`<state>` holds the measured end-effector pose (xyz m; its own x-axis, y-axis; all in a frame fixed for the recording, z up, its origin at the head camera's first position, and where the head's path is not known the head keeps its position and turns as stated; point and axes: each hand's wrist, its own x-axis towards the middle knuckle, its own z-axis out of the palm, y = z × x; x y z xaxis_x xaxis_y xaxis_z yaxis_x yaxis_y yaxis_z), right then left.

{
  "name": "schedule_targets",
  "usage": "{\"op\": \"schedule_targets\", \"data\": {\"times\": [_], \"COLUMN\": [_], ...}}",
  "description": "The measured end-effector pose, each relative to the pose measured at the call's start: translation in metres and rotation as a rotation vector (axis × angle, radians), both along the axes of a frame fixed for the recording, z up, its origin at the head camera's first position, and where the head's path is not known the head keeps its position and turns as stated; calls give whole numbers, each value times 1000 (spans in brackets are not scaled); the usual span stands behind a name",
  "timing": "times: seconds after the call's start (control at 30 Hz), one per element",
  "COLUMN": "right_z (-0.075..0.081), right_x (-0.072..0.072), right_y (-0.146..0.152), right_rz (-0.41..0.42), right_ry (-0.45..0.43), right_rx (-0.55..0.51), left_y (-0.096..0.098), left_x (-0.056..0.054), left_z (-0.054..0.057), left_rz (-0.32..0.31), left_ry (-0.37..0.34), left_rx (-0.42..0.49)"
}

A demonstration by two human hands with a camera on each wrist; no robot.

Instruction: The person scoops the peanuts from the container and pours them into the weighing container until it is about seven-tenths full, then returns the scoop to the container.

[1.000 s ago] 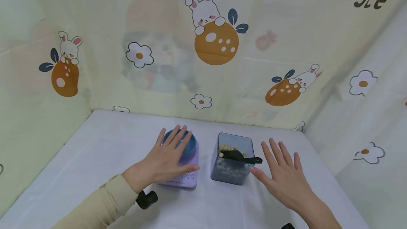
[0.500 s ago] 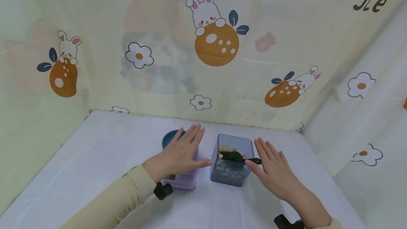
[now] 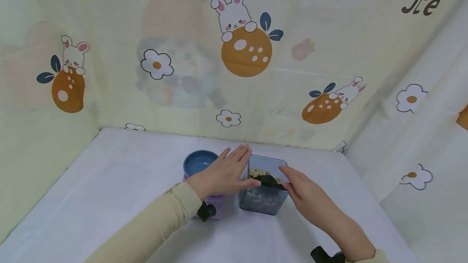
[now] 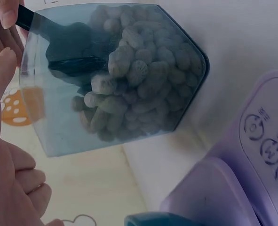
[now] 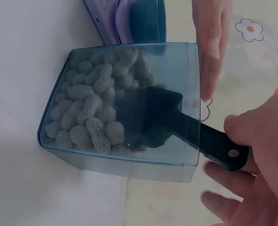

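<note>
A translucent blue square container (image 3: 257,204) stands mid-table, partly filled with unshelled peanuts (image 5: 94,99). A black scoop (image 5: 162,115) lies in it, its handle sticking out past the rim on the right. My right hand (image 3: 312,200) is at that handle, thumb on one side and a finger on the other, pinching its end in the right wrist view. My left hand (image 3: 224,175), fingers straight, is held at the container's left rim. It overlaps a blue bowl (image 3: 197,161) and the purple kitchen scale (image 4: 270,136) in the head view.
The scale stands just left of the container with the bowl on it. A white cloth (image 3: 124,182) covers the table. Patterned curtains (image 3: 190,113) close off the back and both sides.
Both hands have moved inward to the container. My left hand has come rightward off the bowl, uncovering it; my right hand has gone left and taken the scoop's handle.
</note>
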<state>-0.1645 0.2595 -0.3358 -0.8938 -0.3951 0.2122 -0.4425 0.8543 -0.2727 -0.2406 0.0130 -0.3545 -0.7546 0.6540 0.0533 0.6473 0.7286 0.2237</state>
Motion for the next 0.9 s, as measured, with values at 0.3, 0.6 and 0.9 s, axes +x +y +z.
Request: {"op": "schedule_targets", "data": {"times": [0.3, 0.6, 0.9], "right_z": [1, 9, 20], "right_x": [-3, -3, -4], "right_y": [3, 11, 18], "right_rz": [132, 201, 177], "right_ry": [-63, -88, -116], "right_rx": [-14, -75, -95], "left_y": [9, 14, 18], "left_x": [-2, -2, -1], "left_z": [-5, -1, 4], "left_rz": [5, 18, 28], "left_ry": [-48, -20, 18], "left_rx": [-20, -66, -123]}}
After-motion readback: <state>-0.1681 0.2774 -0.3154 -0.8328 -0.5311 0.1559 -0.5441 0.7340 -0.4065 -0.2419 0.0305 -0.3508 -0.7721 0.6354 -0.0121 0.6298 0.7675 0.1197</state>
